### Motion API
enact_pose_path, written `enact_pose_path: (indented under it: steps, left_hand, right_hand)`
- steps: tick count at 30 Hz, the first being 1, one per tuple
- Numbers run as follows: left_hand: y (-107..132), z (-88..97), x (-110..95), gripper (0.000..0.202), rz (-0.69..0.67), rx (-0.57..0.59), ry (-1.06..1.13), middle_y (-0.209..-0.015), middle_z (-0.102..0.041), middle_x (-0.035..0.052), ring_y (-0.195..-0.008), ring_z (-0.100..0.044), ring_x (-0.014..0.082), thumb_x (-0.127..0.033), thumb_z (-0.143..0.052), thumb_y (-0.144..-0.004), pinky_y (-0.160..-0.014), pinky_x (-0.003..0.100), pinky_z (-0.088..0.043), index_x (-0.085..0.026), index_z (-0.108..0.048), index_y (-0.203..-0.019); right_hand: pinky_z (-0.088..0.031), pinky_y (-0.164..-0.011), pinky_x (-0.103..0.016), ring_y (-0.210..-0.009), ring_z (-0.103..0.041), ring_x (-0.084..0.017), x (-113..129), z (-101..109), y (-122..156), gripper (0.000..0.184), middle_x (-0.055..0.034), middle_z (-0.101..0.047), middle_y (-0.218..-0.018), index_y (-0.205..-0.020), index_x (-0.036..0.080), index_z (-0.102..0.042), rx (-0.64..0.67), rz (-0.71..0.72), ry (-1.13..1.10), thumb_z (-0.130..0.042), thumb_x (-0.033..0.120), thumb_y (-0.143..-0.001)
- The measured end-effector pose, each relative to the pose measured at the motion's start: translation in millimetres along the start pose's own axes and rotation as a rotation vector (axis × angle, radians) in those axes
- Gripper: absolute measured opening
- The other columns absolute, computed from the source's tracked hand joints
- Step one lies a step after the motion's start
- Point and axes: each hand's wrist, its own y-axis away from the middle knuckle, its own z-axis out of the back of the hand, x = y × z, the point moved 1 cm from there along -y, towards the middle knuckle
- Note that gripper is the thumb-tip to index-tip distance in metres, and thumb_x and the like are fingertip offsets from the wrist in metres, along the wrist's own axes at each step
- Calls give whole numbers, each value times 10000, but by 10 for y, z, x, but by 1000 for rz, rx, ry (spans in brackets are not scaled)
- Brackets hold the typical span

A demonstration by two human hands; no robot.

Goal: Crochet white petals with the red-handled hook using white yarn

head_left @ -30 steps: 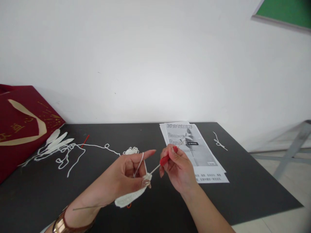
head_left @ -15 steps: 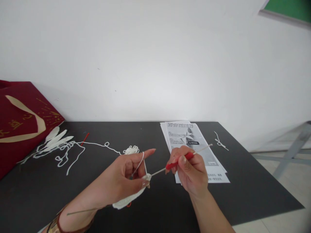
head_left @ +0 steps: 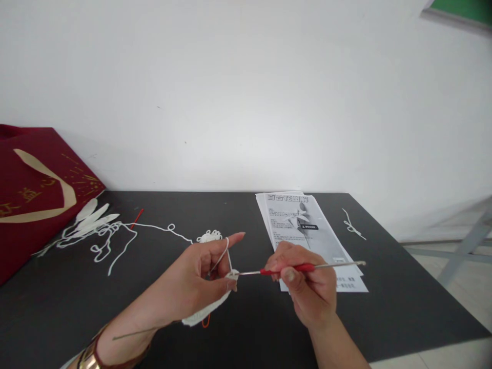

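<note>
My left hand (head_left: 200,279) pinches a white crocheted piece (head_left: 207,310) between thumb and middle finger. White yarn (head_left: 225,251) loops over its raised index finger. A thin wire (head_left: 134,333) runs back along my left wrist. My right hand (head_left: 307,287) is closed round a red-handled crochet hook (head_left: 300,267), held about level. The hook's metal tip meets the top edge of the white piece. Both hands hover above the black table (head_left: 384,302).
A printed instruction sheet (head_left: 307,230) lies behind my right hand. White yarn strands and several white crocheted petals (head_left: 94,220) lie at the left, beside a dark red bag (head_left: 34,189). A short yarn scrap (head_left: 351,225) lies near the table's right edge.
My right hand has rolled over and lowered the hook's handle from tilted up to about level, its tip staying at the white piece. My left hand has barely moved.
</note>
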Motion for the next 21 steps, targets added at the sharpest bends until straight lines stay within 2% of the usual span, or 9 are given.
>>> enact_pose_path:
  steps: [3, 7, 9, 12, 14, 16, 18, 21]
  left_hand:
    - [-30, 14, 9, 191, -43, -49, -100, -572, -488, -78, -519, -441, 98, -127, -657, -723, -841, 356, -459, -168, -696, -906]
    - [-43, 18, 29, 86, -78, -131, -231, -568, -502, -63, -521, -457, 110, -133, -640, -737, -789, 330, -466, -169, -690, -798]
    - [-27, 0, 37, 167, -67, -181, -265, -577, -518, -54, -537, -487, 129, -149, -639, -750, -712, 305, -465, -176, -706, -900]
    - [10, -34, 30, 438, -28, -258, -257, -597, -553, -54, -558, -519, 151, -182, -642, -774, -648, 295, -455, -199, -622, -1212]
    - [25, -42, 1, 487, -48, -286, -193, -603, -566, -52, -582, -540, 155, -204, -661, -778, -680, 301, -458, -200, -598, -1260]
    - [27, -36, -35, 466, -72, -278, -67, -610, -571, -48, -613, -555, 149, -230, -690, -773, -709, 294, -453, -193, -625, -1233]
    - [27, -29, -59, 515, -47, -255, 114, -630, -583, -49, -627, -556, 133, -244, -726, -760, -681, 268, -443, -197, -608, -1259]
    - [37, -49, -63, 702, 18, -246, 397, -656, -602, -62, -575, -517, 90, -230, -771, -734, -570, 212, -401, -242, -486, -1375]
  right_hand:
    - [-449, -548, -323, -624, -593, -189, 69, -5, -2, 119, -47, -645, -703, -895, 228, -695, 72, 105, 175, -577, 246, -894]
    - [-477, -535, -330, -611, -620, -197, 126, -68, -6, 149, -65, -689, -713, -993, 214, -660, 176, 287, 370, -564, 191, -881]
    - [-500, -529, -338, -598, -627, -201, 114, -114, 0, 218, -71, -704, -716, -1065, 208, -629, 257, 380, 477, -562, 154, -865]
    - [-532, -513, -343, -594, -642, -211, 64, -160, 12, 320, -75, -724, -725, -1149, 198, -594, 357, 503, 623, -583, 123, -838]
    - [-549, -512, -341, -618, -663, -218, 36, -162, 18, 373, -86, -738, -750, -1195, 182, -579, 360, 552, 662, -608, 119, -828]
    - [-567, -535, -346, -655, -681, -226, 24, -152, 24, 424, -105, -748, -785, -1245, 158, -556, 324, 578, 656, -615, 110, -828]
    - [-583, -567, -349, -682, -690, -225, 22, -144, 28, 460, -113, -753, -815, -1284, 149, -533, 273, 596, 634, -612, 101, -834]
    - [-605, -622, -339, -742, -708, -215, 19, -154, 25, 428, -109, -756, -863, -1276, 149, -547, 202, 633, 591, -592, 102, -853]
